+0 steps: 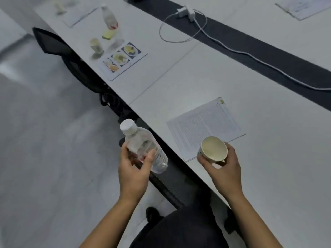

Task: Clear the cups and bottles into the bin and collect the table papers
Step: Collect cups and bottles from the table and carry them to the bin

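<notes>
Since both hands were already full, the step here looked like the carry to the bin, which wasn't anywhere in shot. The left hand [132, 169] had its fingers and thumb curled round the middle of the water bottle [143, 145], holding it tilted out past the table [268, 158] edge, over the floor. The right hand [223, 169] pinched the paper cup [214, 149] round its lower half, fingers wrapped under it, just above the near corner of the printed sheet [206, 122].

My take on doing it well: keep that cup mouth-up on the way, just in case. It was tipped toward the camera and looked dry inside, but I couldn't rule out dregs. The bottle grip seemed fine, cap on, nothing to spill.

Looks-wise the bottle was clear ribbed plastic with a white cap, and I couldn't tell how much was in it. The cup was plain cream inside, with some print on the outside.

Plenty left too: another bottle [109, 17], a second cup [96, 45] and a picture sheet [123, 59] further along.
</notes>
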`<move>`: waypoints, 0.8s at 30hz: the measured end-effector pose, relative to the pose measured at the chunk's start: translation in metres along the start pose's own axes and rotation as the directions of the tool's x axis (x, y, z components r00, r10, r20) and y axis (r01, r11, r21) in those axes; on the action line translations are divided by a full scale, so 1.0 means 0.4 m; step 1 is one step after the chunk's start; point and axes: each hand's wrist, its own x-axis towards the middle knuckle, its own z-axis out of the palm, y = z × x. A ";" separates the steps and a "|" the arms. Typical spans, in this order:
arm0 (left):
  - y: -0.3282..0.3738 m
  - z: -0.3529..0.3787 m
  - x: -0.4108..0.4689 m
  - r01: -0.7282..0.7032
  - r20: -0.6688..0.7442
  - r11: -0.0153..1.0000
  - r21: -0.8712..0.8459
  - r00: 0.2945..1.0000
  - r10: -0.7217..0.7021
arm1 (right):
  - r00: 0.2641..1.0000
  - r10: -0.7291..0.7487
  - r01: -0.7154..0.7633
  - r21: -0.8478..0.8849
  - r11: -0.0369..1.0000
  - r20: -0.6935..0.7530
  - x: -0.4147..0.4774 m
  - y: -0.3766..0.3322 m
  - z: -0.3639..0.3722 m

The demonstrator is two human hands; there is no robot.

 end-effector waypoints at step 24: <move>-0.415 -1.141 0.330 0.004 -0.631 0.980 -0.199 0.764 -0.131 | 0.732 -0.338 0.445 -0.039 0.895 0.592 -0.266 -0.398 1.225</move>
